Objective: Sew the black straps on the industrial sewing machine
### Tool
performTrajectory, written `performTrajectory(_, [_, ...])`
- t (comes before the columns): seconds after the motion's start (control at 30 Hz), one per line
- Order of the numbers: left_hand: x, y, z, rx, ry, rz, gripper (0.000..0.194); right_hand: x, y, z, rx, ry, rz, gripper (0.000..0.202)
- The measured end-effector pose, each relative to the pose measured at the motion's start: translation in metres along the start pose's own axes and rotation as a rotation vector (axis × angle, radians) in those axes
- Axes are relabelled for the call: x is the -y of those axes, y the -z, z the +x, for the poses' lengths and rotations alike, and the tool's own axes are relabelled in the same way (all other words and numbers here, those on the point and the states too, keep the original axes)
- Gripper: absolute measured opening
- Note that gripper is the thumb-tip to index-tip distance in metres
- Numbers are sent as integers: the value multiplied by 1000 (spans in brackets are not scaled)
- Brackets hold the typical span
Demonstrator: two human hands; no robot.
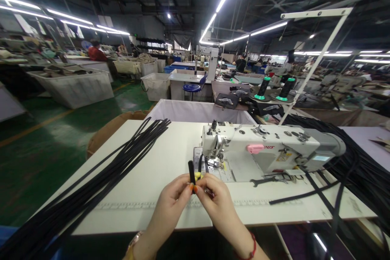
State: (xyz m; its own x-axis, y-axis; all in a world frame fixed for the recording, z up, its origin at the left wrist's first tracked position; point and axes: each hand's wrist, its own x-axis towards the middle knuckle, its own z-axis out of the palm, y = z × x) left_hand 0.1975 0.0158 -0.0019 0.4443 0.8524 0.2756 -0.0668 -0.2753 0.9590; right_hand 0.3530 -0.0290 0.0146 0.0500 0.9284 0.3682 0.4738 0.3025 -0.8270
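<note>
In front of the sewing machine [234, 140], my two hands meet at the fingertips over the white table. My left hand [172, 197] is closed, its thumb and fingers pinching a short end of black strap [191, 170] that stands upright. The thumb and fingers of my right hand [217, 197] pinch the same strap low down, close to the left thumb. A small yellow item [198, 175] shows just behind the fingertips; its kind is unclear. Behind it, a thin black strip [200, 163] lies by the machine's needle area.
A long bundle of black straps [122, 162] lies across the table's left side. A wrench [265, 180] rests before the machine. A ruler tape [134, 205] runs along the front. More black straps [368, 178] lie on the right. Two thread cones [263, 88] stand behind the machine.
</note>
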Motion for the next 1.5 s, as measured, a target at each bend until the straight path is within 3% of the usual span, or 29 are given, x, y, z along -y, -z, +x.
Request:
performTrajectory(0.13, [2,-11,3,23,120,-163,27,-1,12,-8,-38,-79,-55,6])
performTrajectory(0.23, [3,-14,4,14,170,-213,25,-4,23,-14,-65,-111,-188,17])
performTrajectory(0.5, [9,-19,11,13,258,-283,26,-20,23,-16,-115,196,-535,20])
performTrajectory(0.87, [4,-20,12,1,327,-275,36,-26,23,-14,-154,267,-601,20])
performTrajectory(1.27, [-5,-25,10,21,339,-248,40,-35,25,1,-209,204,-543,21])
performTrajectory(1.5, [1,-22,9,33,382,-256,40,-34,29,2,-186,188,-494,24])
